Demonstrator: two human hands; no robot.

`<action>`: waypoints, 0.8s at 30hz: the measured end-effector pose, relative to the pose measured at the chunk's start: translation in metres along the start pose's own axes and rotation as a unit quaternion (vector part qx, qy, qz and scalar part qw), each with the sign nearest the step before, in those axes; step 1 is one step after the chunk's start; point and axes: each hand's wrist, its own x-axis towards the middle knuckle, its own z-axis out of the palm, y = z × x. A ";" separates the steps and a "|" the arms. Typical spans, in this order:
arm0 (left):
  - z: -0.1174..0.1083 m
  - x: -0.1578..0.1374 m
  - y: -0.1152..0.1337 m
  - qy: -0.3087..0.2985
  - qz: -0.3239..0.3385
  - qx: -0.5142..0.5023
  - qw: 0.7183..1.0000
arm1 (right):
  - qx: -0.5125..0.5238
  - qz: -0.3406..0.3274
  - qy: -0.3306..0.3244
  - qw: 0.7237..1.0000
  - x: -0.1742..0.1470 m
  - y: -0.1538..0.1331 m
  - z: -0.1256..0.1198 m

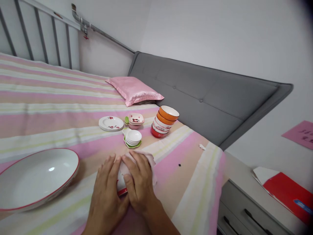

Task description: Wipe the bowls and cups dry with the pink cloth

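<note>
A white bowl with a red rim (121, 185) is on the bed between my hands, mostly covered by them; it looks turned face down. My left hand (107, 187) lies along its left side, fingers closed against it. A pale pink cloth (148, 158) drapes over the bowl's top and right side. My right hand (140, 178) presses the cloth onto the bowl with bent fingers. Just beyond my fingertips stand stacked small white dishes (133, 136) on a green-edged dish (129, 145).
A large red-rimmed oval bowl (39, 178) sits at left. Farther back are flowered plates (111, 123), small pink dishes (136, 119) and a stack of orange and red bowls (165, 121). A pink pillow (135, 89) rests by the grey headboard (195, 88). A nightstand (241, 195) stands at right.
</note>
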 end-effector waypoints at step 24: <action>-0.003 0.006 -0.004 0.007 -0.189 0.006 0.982 | 0.349 0.230 0.038 0.908 -0.002 0.030 0.028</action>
